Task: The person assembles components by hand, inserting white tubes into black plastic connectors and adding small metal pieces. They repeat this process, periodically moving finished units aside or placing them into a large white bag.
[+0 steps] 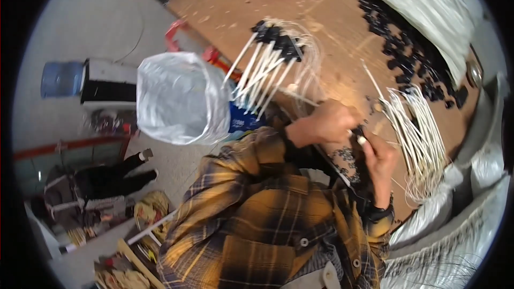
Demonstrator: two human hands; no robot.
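On the brown table (334, 69), white rods (415, 128) lie right. At the near edge I have the right hand (381, 159) pinching a black piece (357, 132); the left hand (332, 121) is curled beside it, contents hidden. Seemingly close two-handed fingerwork, calling for steady fingertips.

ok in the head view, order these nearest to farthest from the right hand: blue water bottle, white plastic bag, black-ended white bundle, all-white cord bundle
From the right hand:
1. all-white cord bundle, just to its right
2. black-ended white bundle, upper left
3. white plastic bag, farther left
4. blue water bottle, far left
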